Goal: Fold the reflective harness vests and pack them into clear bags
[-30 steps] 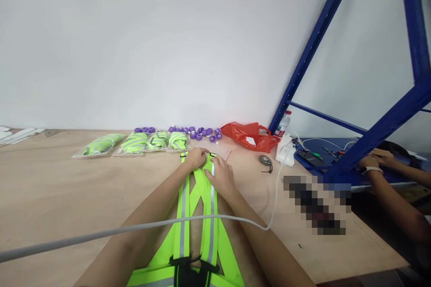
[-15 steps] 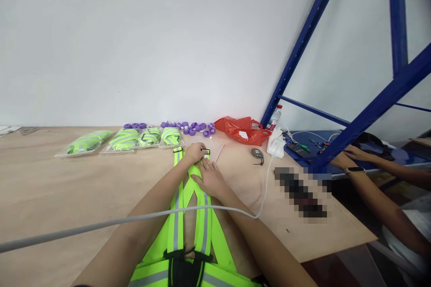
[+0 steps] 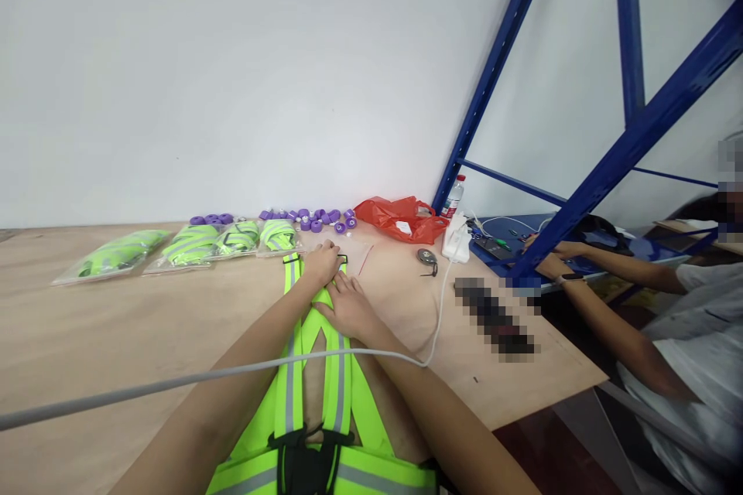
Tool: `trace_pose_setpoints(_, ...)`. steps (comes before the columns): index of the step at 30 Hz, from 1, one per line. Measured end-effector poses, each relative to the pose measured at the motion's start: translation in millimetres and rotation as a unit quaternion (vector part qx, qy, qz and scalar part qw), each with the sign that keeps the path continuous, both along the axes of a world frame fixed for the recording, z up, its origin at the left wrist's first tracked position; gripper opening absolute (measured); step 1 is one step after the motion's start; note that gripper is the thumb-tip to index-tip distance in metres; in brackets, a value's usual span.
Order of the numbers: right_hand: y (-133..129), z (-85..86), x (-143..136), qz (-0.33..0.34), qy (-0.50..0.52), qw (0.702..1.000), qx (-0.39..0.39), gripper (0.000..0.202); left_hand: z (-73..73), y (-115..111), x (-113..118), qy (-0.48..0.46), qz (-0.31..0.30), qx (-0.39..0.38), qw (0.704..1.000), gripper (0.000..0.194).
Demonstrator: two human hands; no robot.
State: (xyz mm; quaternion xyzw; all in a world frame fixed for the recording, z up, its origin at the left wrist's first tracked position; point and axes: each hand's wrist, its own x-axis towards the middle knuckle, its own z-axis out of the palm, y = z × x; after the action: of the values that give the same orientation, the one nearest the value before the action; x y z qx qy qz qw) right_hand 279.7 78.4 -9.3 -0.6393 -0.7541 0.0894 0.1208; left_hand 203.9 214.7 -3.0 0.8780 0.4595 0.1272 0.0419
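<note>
A neon-yellow reflective strap harness (image 3: 289, 394) lies on the wooden table, its black buckle (image 3: 307, 464) at the bottom edge of the view. My left hand (image 3: 321, 261) is closed on the top end of the harness's right strap, beside a black slider (image 3: 342, 258). Just below it my right hand (image 3: 350, 308) lies flat over the same strap, fingers spread. To the left of the hands are clear bags holding folded yellow straps, one bag (image 3: 119, 254) farthest left and another (image 3: 279, 236) near the harness.
Purple rolls (image 3: 316, 224), a red plastic bag (image 3: 400, 218), a tape measure (image 3: 427, 257) and a white power strip (image 3: 457, 240) line the back of the table (image 3: 87, 340). A grey cable (image 3: 232, 368) crosses above my forearms. Beyond the blue frame (image 3: 580, 193) a person works.
The view has turned right, so the table's things appear farther left and more of the other person shows. My hands stay at the strap's top end.
</note>
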Motion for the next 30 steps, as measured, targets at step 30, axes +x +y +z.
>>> trace_pose_setpoints(30,2,-4.3,2,-0.002,-0.004,1.0,0.011,0.069,23.4,2,-34,0.035,-0.056,0.046,0.997,0.036)
